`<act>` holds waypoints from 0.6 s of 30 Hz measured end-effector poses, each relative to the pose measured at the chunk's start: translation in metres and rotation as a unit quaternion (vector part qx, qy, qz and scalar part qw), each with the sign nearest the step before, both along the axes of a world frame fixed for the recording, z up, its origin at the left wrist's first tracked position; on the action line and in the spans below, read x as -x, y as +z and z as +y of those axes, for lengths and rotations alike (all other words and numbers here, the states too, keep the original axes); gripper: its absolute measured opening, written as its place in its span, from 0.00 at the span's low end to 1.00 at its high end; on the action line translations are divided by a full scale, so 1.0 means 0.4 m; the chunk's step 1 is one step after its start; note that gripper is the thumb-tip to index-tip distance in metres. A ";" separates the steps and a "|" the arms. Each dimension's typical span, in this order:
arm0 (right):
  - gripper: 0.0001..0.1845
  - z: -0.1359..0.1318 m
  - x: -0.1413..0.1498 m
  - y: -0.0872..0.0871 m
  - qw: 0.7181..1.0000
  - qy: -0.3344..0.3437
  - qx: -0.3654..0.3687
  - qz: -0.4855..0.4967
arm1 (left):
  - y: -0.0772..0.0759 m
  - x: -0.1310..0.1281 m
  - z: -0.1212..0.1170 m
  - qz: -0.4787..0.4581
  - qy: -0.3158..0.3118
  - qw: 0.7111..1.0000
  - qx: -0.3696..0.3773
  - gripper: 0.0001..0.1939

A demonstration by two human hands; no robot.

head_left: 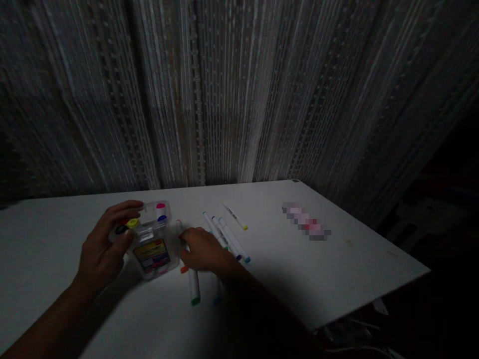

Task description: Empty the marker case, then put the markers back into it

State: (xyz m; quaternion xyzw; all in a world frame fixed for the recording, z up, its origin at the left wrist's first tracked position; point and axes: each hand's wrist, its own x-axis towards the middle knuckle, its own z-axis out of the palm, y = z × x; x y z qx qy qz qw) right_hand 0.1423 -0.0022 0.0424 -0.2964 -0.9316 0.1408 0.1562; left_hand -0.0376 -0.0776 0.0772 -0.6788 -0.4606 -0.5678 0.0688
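My left hand (103, 247) wraps round the side of a clear plastic marker box (151, 239) tilted on the white table (337, 259); coloured marker caps show at the box's open top. My right hand (204, 251) rests just right of the box, fingers curled over loose white markers (194, 286) lying on the table. Whether its fingers grip one is hidden. Several more markers (228, 237) lie beyond my right hand, and a single yellow-tipped marker (235, 215) lies further back.
A curtain of pale hanging strings (239, 89) closes off the back. A blurred patch (307, 221) lies on the table's right half. The table's right edge (374, 299) drops off into dark floor with cables.
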 end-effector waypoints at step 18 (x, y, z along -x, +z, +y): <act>0.12 0.001 0.002 -0.002 1.000 0.005 -0.002 0.005 | -0.004 -0.003 0.000 -0.005 0.016 1.000 -0.002 0.15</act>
